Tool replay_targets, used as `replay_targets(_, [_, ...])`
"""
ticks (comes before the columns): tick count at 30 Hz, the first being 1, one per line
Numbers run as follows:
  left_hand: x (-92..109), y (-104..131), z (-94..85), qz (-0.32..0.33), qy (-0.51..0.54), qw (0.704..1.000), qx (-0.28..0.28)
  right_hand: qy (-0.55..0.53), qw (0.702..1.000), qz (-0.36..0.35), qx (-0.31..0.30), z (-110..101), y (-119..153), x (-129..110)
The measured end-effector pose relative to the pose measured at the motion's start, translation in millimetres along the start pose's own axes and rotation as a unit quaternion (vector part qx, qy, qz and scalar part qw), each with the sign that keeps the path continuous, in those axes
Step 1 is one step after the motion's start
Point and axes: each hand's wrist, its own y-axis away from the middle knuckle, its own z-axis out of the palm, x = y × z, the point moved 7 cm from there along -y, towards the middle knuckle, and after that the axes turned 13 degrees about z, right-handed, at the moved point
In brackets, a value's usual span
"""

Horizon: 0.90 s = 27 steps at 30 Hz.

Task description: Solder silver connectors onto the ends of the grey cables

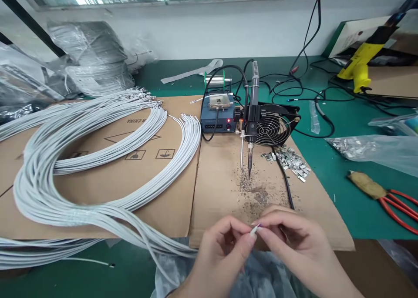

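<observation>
White, slender cable end (254,230) is pinched by left hand (225,255) and right hand (295,241), apparently for fine control near clamped, grey-and-black soldering iron (254,88).

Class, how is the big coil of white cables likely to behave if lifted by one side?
The coil of white cables would probably sag, since its strands already curve and trail past the front edge of the cardboard. It looks fairly heavy, with many cables bunched together. Its cable ends may splay, as they fan out unevenly.
</observation>
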Motion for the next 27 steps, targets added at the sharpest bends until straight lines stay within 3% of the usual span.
replay_targets(11, [8, 1, -6.2, 0.048, -0.108, 0.993, -0.001, 0.005, 0.999, 0.028, -0.023, -1, -2, 0])
replay_targets(19, [-5, 6, 3.2, -0.057, 0.014, 0.996, -0.072, -0.044, 0.998, 0.013, -0.045, 0, -2, -1])
replay_targets(27, [4, 3, 3.4, -0.007, -0.01, 0.996, -0.086, 0.03, 0.997, -0.01, -0.069, -2, -2, -15])
